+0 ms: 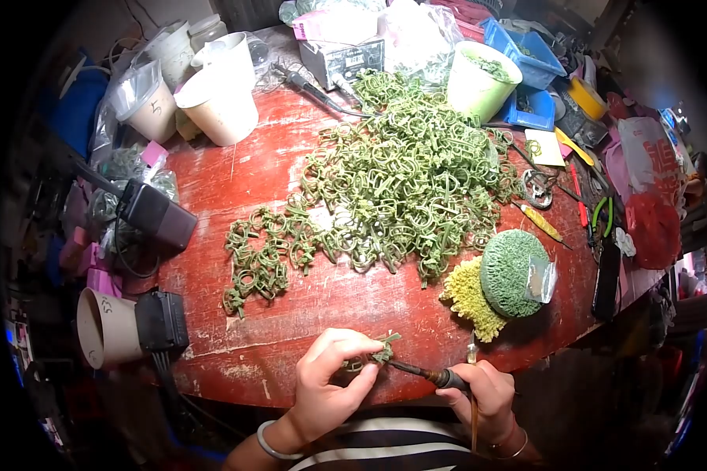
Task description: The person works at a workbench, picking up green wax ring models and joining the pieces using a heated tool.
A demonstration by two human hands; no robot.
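Note:
My left hand (334, 385) is pinched on a small green looped piece (383, 352) near the table's front edge. My right hand (483, 399) is wrapped around the dark handle of a soldering iron (424, 372). The iron points left, and its thin tip reaches the green piece; whether they touch I cannot tell. A slim brown stick or tube (473, 404) also runs through the right hand, upright, with a pale end above it. Beyond the hands lies a big heap of similar green looped pieces (408, 173), with a smaller cluster (263, 259) to its left.
A round green pad (514, 271) and a yellow sponge-like pad (475, 302) sit right of centre on the red table (236, 345). Cutters (602, 216) and a yellow-handled tool (542, 224) lie farther right. White tubs (220, 102) and blue bins (530, 63) line the back.

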